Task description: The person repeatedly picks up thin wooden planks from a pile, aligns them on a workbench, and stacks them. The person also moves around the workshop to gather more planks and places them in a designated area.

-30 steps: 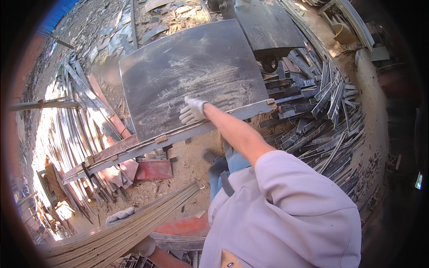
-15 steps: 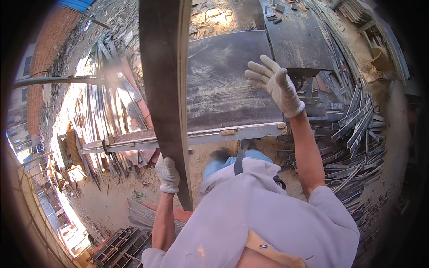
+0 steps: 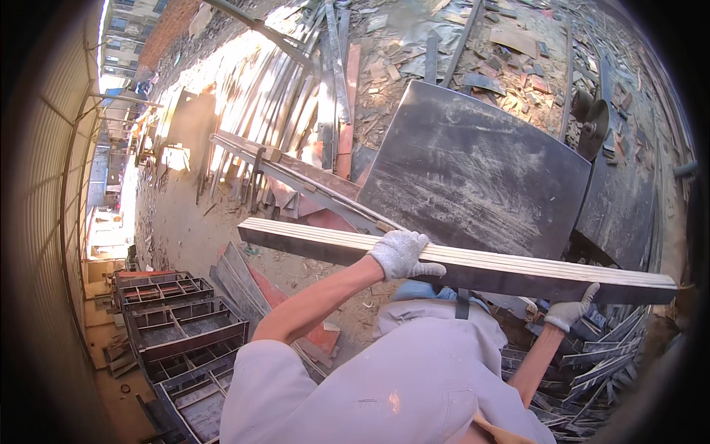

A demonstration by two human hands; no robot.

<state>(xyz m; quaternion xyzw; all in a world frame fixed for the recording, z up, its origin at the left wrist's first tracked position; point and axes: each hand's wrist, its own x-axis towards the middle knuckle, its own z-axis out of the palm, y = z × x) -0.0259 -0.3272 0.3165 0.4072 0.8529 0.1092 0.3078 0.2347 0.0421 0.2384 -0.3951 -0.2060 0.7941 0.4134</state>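
Note:
A long bundle of plywood strips [image 3: 333, 246] with pale layered edges and a dark face lies across the front of my body, running from mid left to the right. My left hand [image 3: 403, 255], in a pale knitted work glove, is closed over its upper edge near the middle, the thumb along the near face. Toward the right end my right hand [image 3: 571, 309], gloved alike, grips from below with its thumb up against the dark face. The fingers behind the strips are hidden. Just beyond is a dark dusty bench top [image 3: 473, 174], partly covered by the bundle.
A long rail with a clamp [image 3: 257, 166] runs left from the bench. A round metal disc [image 3: 594, 127] stands at its far right. Dark metal frames [image 3: 185, 325] are stacked lower left. Loose strips [image 3: 599, 362] pile up at the lower right, and scraps [image 3: 510, 44] litter the far ground.
The piece has swung from pointing away from me to lying crosswise, its pale edges now showing. My right hand, raised and spread before, now grips it. The view has turned left.

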